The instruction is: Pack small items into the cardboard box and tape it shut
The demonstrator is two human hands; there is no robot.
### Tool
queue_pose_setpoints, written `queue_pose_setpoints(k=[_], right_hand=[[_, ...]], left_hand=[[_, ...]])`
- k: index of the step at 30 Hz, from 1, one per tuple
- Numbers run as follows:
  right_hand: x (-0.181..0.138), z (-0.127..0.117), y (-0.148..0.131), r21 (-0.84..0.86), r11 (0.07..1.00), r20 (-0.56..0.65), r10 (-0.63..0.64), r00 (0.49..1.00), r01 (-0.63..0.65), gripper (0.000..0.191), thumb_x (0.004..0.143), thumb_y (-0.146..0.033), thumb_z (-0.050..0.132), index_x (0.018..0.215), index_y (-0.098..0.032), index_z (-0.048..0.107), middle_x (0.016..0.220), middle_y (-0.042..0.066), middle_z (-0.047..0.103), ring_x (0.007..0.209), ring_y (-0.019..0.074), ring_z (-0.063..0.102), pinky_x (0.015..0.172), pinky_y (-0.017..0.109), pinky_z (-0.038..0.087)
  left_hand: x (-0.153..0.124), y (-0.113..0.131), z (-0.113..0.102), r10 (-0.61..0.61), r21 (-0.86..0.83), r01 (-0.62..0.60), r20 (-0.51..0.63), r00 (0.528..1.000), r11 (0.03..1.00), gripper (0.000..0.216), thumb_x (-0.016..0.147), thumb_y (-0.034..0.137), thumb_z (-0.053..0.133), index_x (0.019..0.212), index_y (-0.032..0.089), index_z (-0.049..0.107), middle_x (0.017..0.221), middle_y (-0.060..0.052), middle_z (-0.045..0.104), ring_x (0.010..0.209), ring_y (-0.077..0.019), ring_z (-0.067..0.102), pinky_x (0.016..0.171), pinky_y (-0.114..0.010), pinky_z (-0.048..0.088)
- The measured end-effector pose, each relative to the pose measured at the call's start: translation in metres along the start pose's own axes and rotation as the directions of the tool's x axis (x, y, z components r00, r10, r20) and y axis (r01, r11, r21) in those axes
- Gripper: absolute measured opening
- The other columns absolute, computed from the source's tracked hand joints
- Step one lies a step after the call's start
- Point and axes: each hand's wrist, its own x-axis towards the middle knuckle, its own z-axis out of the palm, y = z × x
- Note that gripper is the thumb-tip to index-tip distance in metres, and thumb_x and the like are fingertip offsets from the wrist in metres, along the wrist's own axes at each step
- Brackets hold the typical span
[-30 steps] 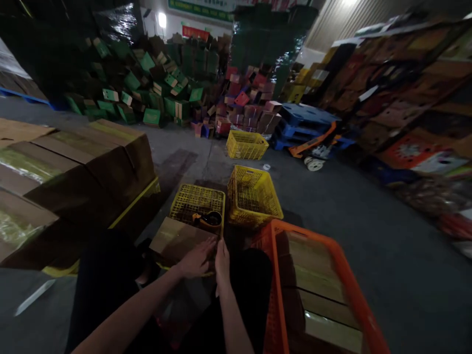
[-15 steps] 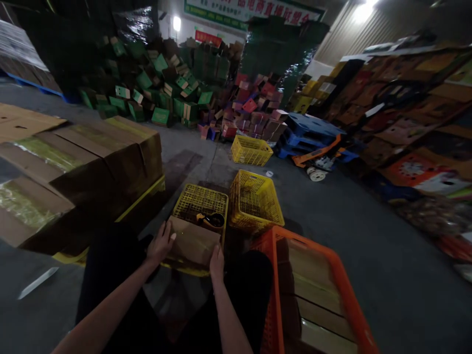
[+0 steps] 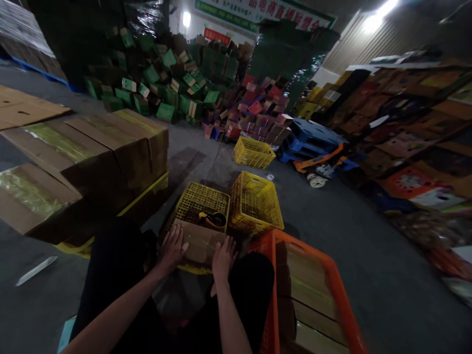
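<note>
A small brown cardboard box (image 3: pixel 202 242) lies on a yellow plastic crate (image 3: pixel 204 195) between my knees. My left hand (image 3: pixel 172 250) rests on the left end of the box, fingers stretched out over its top. Over the right end lies my right hand (image 3: pixel 222 259), its fingers extended and flat; its thumb is partly hidden. Just beyond the box, on the same crate, sits what looks like a tape dispenser (image 3: pixel 214 220), dark with a yellow-orange part.
To my right an orange crate (image 3: pixel 326 258) holds several cardboard boxes. A yellow crate (image 3: pixel 256 204) stands ahead, another (image 3: pixel 254 152) farther off. Taped cartons (image 3: pixel 96 137) are stacked at left. Farther back are a pallet jack (image 3: pixel 319 164), blue pallets (image 3: pixel 313 137) and heaped green boxes (image 3: pixel 165 83).
My hands have shifted from the ends of the box onto its top, fingers now spread flatter. The view has tilted and moved slightly.
</note>
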Motion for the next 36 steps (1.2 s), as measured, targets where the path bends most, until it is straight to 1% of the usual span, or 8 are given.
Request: queue_pose_setpoints(k=[2,4,7,15,25,28,32,36], right_hand=[[-0.013,0.009,-0.017,0.005,0.967,-0.082,-0.252,0.964,0.253,0.055,0.103,-0.031,0.029,0.152,-0.008,0.037,0.159,0.018,0.033,0.15,0.0319,0.022,0.12,0.056,0.015],[-0.025,0.022,-0.038,0.048,0.867,-0.073,-0.492,0.867,0.496,0.052,0.101,-0.024,0.035,0.152,-0.013,0.039,0.16,0.013,0.033,0.151,0.0273,0.021,0.122,0.053,0.012],[-0.037,0.039,-0.067,0.114,0.804,-0.079,-0.578,0.812,0.584,0.055,0.1,-0.025,0.039,0.154,-0.015,0.033,0.16,0.011,0.033,0.151,0.0257,0.02,0.121,0.051,0.016],[-0.029,0.033,-0.078,0.121,0.864,-0.012,-0.492,0.871,0.489,0.053,0.103,-0.024,0.033,0.156,-0.019,0.029,0.159,0.011,0.035,0.15,0.0208,0.026,0.121,0.048,0.018],[-0.013,0.017,0.017,0.045,0.982,-0.099,-0.178,0.979,0.183,0.053,0.104,-0.028,0.024,0.152,-0.009,0.037,0.155,0.017,0.039,0.143,0.0292,0.039,0.115,0.05,0.031],[-0.01,0.026,0.032,0.104,0.973,-0.121,-0.195,0.973,0.208,0.055,0.105,-0.031,0.023,0.153,-0.007,0.034,0.157,0.018,0.036,0.145,0.0282,0.036,0.115,0.046,0.033],[-0.01,0.036,0.035,0.194,0.953,-0.154,-0.203,0.967,0.231,0.057,0.105,-0.034,0.023,0.155,-0.008,0.031,0.159,0.019,0.031,0.146,0.0286,0.034,0.114,0.047,0.036],[-0.011,0.041,0.038,0.308,0.924,-0.158,-0.184,0.97,0.226,0.056,0.104,-0.035,0.026,0.156,-0.013,0.029,0.161,0.016,0.028,0.144,0.0273,0.039,0.111,0.043,0.041]], left_hand=[[0.0,-0.001,0.001,-0.023,-0.089,0.022,-0.008,1.0,0.996,0.058,0.1,0.034,0.035,0.155,0.016,0.034,0.157,-0.014,0.038,0.149,-0.0294,0.027,0.119,-0.051,0.024],[-0.001,-0.004,0.0,-0.045,-0.199,0.04,-0.017,0.999,0.979,0.056,0.102,0.035,0.028,0.155,0.018,0.033,0.155,-0.011,0.042,0.149,-0.026,0.026,0.12,-0.049,0.024],[-0.001,-0.01,-0.002,-0.061,-0.306,0.052,-0.022,0.998,0.951,0.057,0.103,0.038,0.021,0.155,0.019,0.035,0.153,-0.01,0.045,0.148,-0.0233,0.029,0.121,-0.047,0.025],[-0.002,-0.018,-0.003,0.041,-0.226,-0.025,0.065,0.997,0.974,0.056,0.102,0.037,0.025,0.152,0.014,0.039,0.156,-0.013,0.04,0.15,-0.0258,0.024,0.12,-0.051,0.024],[-0.003,-0.018,0.005,0.04,-0.041,-0.038,0.068,0.997,0.998,0.051,0.103,0.033,0.029,0.148,0.015,0.045,0.157,-0.014,0.038,0.151,-0.027,0.022,0.117,-0.051,0.028],[-0.005,-0.015,0.006,0.073,0.061,-0.077,0.056,0.996,0.995,0.05,0.101,0.036,0.039,0.145,0.018,0.051,0.158,-0.015,0.036,0.15,-0.0303,0.023,0.118,-0.053,0.024],[-0.005,0.004,0.011,0.081,0.178,-0.088,0.043,0.996,0.98,0.05,0.096,0.04,0.048,0.142,0.02,0.055,0.157,-0.017,0.037,0.148,-0.0376,0.024,0.117,-0.06,0.019],[-0.004,0.05,0.027,0.206,0.125,-0.226,0.155,0.966,0.966,0.05,0.097,0.036,0.048,0.145,0.023,0.052,0.155,-0.013,0.042,0.147,-0.0344,0.03,0.117,-0.056,0.024]])
